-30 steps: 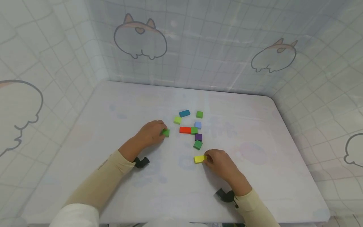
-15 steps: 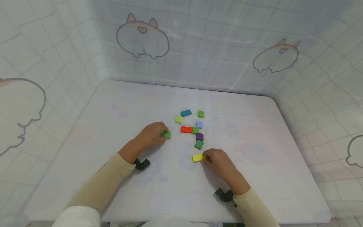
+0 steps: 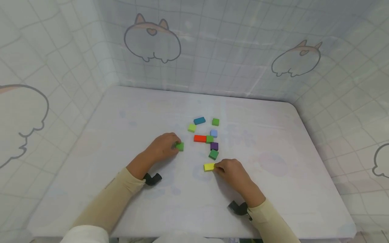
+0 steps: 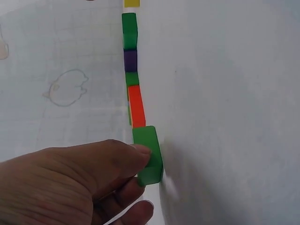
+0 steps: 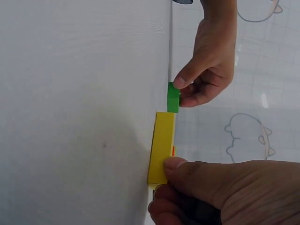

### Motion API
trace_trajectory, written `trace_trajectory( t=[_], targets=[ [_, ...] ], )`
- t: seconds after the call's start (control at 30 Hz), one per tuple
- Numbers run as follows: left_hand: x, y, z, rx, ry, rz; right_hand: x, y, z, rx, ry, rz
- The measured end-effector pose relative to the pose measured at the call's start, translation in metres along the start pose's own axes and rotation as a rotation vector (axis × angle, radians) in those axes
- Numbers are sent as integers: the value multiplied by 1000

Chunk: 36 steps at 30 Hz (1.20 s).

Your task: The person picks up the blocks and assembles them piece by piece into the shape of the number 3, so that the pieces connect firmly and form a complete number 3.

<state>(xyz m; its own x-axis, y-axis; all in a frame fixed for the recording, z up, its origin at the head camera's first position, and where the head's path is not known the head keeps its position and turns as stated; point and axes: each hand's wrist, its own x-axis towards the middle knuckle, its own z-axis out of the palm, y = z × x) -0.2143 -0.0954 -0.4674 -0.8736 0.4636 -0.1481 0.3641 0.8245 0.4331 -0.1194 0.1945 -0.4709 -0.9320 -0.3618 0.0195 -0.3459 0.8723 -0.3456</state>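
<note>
My left hand (image 3: 164, 145) pinches a green block (image 3: 180, 146) on the white table, left of the other blocks; the left wrist view shows the thumb on its face. Nearer the front edge, my right hand (image 3: 234, 172) pinches one end of a long yellow block (image 5: 162, 147) between thumb and fingers. Between and beyond the hands lies a red block (image 3: 200, 138) touching a green cube (image 3: 209, 139). A light blue cube (image 3: 214, 133) is behind that cube, with a purple cube (image 3: 214, 146) and a dark green block (image 3: 213, 154) in front of it.
Farther back lie a blue block (image 3: 199, 120), a lime cube (image 3: 192, 128) and another green cube (image 3: 215, 122). White cloth walls (image 3: 212, 77) with line drawings enclose the table (image 3: 273, 135) at the back and sides.
My right hand has slid the yellow block left and slightly away from me. My left hand has brought its green block slightly toward me. The other blocks keep their arrangement.
</note>
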Motion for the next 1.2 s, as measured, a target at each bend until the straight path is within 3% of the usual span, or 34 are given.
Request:
trace_trajectory(
  t=[0.53,1.2],
  targets=[
    [-5,5,4,36,2,42,4,-1,5,14,19,-62],
    [-4,9,7,53,0,-3,10,-2,7,2,36,-85]
  ],
)
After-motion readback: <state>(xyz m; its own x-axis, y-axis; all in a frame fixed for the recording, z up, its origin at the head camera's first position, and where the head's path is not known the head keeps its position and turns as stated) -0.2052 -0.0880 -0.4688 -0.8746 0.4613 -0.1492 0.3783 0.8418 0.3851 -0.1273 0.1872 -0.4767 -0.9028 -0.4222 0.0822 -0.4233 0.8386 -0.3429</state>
